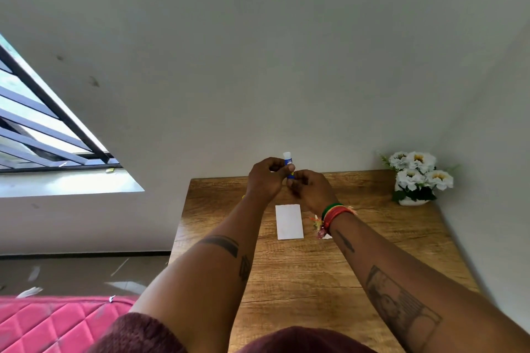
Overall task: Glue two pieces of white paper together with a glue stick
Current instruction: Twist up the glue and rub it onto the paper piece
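Note:
A small glue stick (288,159) with a blue body and a white top stands upright between both hands, raised above the far part of the wooden table (301,275). My left hand (265,179) grips its middle from the left. My right hand (311,190) pinches its lower end from the right. One white paper rectangle (289,221) lies flat on the table just under the hands. A corner of a second white paper (327,236) peeks out beneath my right wrist; the rest of it is hidden.
A white pot of white flowers (417,178) stands at the table's far right corner against the wall. A barred window (43,129) is at the left. A pink quilted mattress (57,324) lies on the floor at the lower left.

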Tool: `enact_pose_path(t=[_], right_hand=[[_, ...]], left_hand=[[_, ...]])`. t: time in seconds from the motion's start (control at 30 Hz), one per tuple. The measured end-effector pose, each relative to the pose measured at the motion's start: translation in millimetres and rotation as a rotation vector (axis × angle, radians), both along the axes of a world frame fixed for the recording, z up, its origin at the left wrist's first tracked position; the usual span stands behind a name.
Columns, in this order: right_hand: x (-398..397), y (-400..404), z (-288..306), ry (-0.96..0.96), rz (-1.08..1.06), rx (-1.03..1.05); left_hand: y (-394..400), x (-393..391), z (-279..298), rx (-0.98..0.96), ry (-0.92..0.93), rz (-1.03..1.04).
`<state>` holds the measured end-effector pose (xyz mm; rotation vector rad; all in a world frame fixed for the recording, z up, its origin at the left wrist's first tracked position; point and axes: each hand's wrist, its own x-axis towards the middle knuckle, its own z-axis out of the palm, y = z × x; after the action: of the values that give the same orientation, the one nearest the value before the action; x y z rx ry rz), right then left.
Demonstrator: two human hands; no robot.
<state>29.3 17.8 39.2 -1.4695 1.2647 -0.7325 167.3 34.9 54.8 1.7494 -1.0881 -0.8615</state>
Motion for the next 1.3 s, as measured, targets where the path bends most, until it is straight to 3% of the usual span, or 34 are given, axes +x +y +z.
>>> enact_pose_path(t=[0.17,0.33,0.53,0.77,0.97,1.17,1.3], right_hand=[[-2,3,3,-0.163,0.054,0.095],[6,3,3,-0.075,-0.098,0.077],[2,1,6,-0.049,0.073,0.111],[2,4,3,-0.064,-0.069,0.079],[-6,1,8,-0.065,0.142,0.166],[1,0,6,-0.015,-0.028,0.105],[-6,-5,7,-0.037,0.087,0.137]], left_hand=[[-2,3,2,-0.01,-0.03,-0.021],[-3,0,2,0.009,-0.032,-0.037],[-5,5,2,0.008,-0.04,-0.041],[-6,-2,2,0.021,-0.048,-0.078],[-5,2,-1,0.019,-0.049,-0.064],[-7,4,0,0.022,-0.094,-0.079],[-8,6,0,0.02,-0.085,-0.08]])
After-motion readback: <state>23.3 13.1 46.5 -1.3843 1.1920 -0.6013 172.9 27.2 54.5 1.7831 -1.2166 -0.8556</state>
